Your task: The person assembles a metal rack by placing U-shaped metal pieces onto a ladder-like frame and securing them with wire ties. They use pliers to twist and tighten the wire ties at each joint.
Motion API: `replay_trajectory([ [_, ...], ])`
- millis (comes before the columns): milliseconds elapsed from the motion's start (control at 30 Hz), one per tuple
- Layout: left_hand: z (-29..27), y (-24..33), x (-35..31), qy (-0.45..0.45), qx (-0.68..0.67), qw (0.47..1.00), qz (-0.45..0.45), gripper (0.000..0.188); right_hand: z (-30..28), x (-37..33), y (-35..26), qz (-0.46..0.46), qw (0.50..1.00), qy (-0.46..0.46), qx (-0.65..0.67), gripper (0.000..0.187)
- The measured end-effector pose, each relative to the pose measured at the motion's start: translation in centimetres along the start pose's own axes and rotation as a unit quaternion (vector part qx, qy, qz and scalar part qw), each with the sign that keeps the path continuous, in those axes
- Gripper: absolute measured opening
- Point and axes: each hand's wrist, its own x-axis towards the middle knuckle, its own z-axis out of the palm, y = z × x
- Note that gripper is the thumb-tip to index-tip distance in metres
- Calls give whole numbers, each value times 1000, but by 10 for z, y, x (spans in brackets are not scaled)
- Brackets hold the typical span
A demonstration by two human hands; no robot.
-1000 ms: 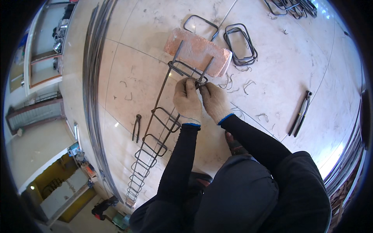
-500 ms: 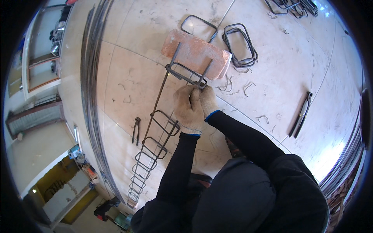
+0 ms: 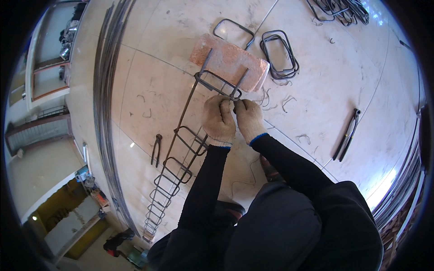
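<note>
A long reinforcing-bar cage (image 3: 184,113) with rectangular stirrups along it runs from the lower left up to a reddish brick (image 3: 226,56), on which its bar ends rest. Both my hands wear beige knit gloves with blue cuffs. My left hand (image 3: 218,121) is closed just below the near right corner of the end stirrup. Beside it, my right hand (image 3: 250,119) has its thumb and fingers pinched at the same corner, where stirrup and bar meet. Whatever thin thing the fingertips hold is too small to make out.
Loose stirrups (image 3: 294,56) lie right of the brick, with a larger stirrup pile (image 3: 348,11) far right. Bent wire pieces (image 3: 288,103) are scattered nearby. Pincers (image 3: 156,151) lie left of the cage, longer pincers (image 3: 347,135) at right. A bundle of long bars (image 3: 103,90) runs along the left.
My right hand has moved right and slightly nearer, away from my left hand, which it was pressed against. The cage has stayed in place on the brick.
</note>
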Motion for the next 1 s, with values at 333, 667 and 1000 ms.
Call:
replay_trajectory([
  [333,-5,1,4,-7,-63,996,-62,12,-53,0,-37,-63,986,-145,56,38],
  [667,-18,-14,1,-101,-175,979,-34,16,-65,47,-39,-240,960,-145,1,27],
  [1000,-45,9,49,-217,-118,958,-144,44,-96,0,-91,-21,972,-218,83,34],
])
